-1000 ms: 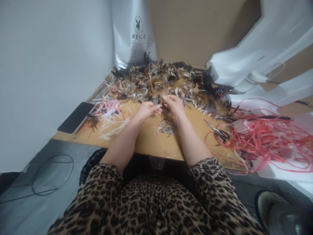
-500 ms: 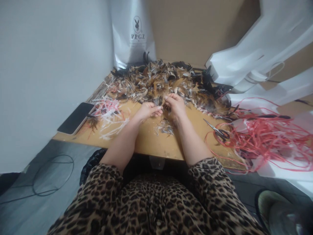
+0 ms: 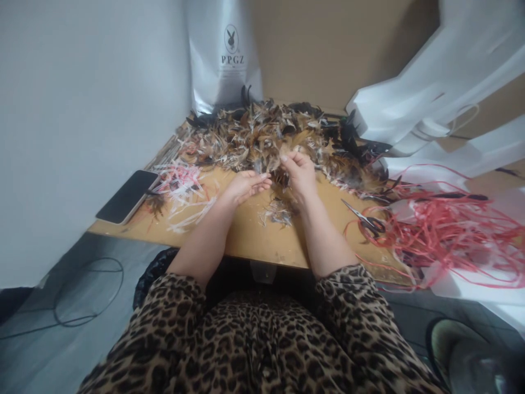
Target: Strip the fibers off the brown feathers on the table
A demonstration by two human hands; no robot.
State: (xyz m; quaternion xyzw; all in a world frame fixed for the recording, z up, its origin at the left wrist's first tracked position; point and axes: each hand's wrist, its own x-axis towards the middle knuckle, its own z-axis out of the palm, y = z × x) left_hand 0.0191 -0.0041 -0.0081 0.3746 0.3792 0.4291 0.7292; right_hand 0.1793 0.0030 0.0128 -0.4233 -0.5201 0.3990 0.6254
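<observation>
A large heap of brown, black and whitish feathers point(image 3: 246, 131) spreads across the back of the wooden table point(image 3: 262, 235). At the heap's front edge, my left hand point(image 3: 248, 187) has thumb and fingers pinched together; whatever lies between them is too small to make out. A little higher and to the right, my right hand point(image 3: 300, 171) is closed in a pinch, with a light brown feather point(image 3: 284, 149) showing at its fingertips. Below and between the hands lies a small pile of greyish feather bits point(image 3: 278, 212).
A dark-screened phone point(image 3: 128, 197) lies at the left edge near pink and white strips point(image 3: 180, 180). Open scissors point(image 3: 367, 219) rest at the right beside tangled red string point(image 3: 455, 235). A silver bag point(image 3: 225, 82) stands behind the heap, and white sheeting point(image 3: 410, 104) hangs at right.
My right hand has moved slightly right and up, away from the left, widening the gap between them. My left hand has barely shifted.
</observation>
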